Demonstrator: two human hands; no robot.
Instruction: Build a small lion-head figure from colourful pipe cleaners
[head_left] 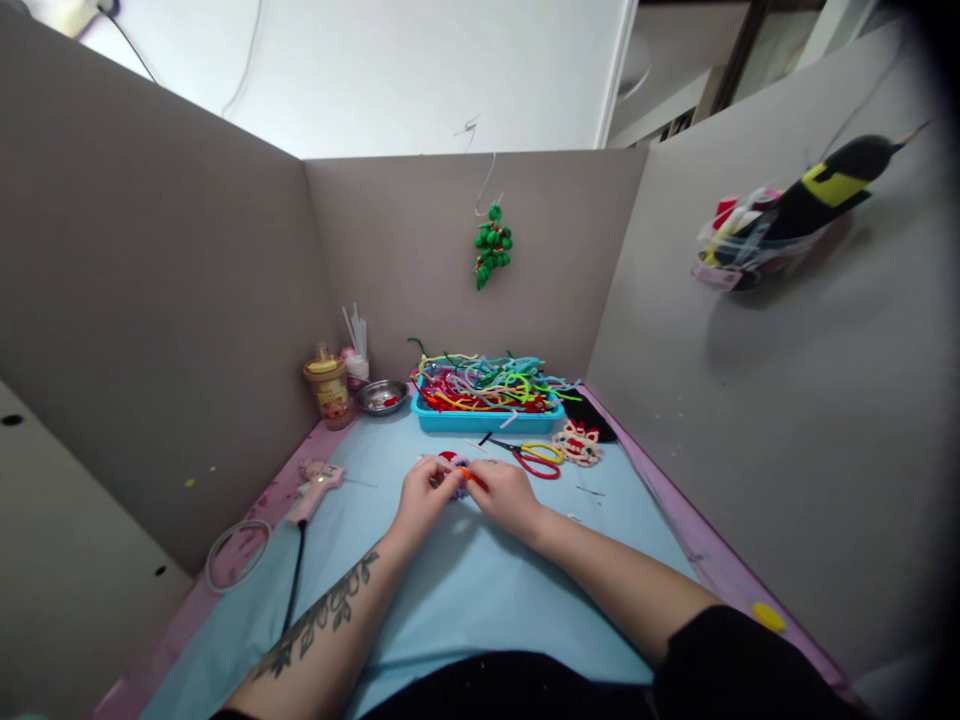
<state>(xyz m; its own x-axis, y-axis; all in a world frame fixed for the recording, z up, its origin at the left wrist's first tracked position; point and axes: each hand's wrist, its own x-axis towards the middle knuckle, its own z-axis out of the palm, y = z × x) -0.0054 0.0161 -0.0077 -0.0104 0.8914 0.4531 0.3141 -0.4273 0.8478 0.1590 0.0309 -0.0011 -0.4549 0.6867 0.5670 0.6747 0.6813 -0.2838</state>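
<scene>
Both hands meet over the light blue cloth (480, 590), near the middle of the table. My left hand (426, 495) pinches a small fuzzy craft piece (459, 490) with purple, red and orange parts, apparently pipe cleaner. From the other side my right hand (506, 492) has its fingers closed on the orange-red part of the same piece. Fingers hide most of its shape. Just beyond the right hand lie scissors (536, 460) with one yellow and one red handle. A cream and red fuzzy craft piece (577, 443) rests to their right.
Behind the hands stands a blue tray (487, 423) heaped with coloured pipe cleaners. A pink glue gun (319, 490) with its cord lies at left. A metal bowl (382, 397) and a lidded cup (328, 390) stand back left. Grey partitions enclose the table; a green ornament (493, 247) hangs behind.
</scene>
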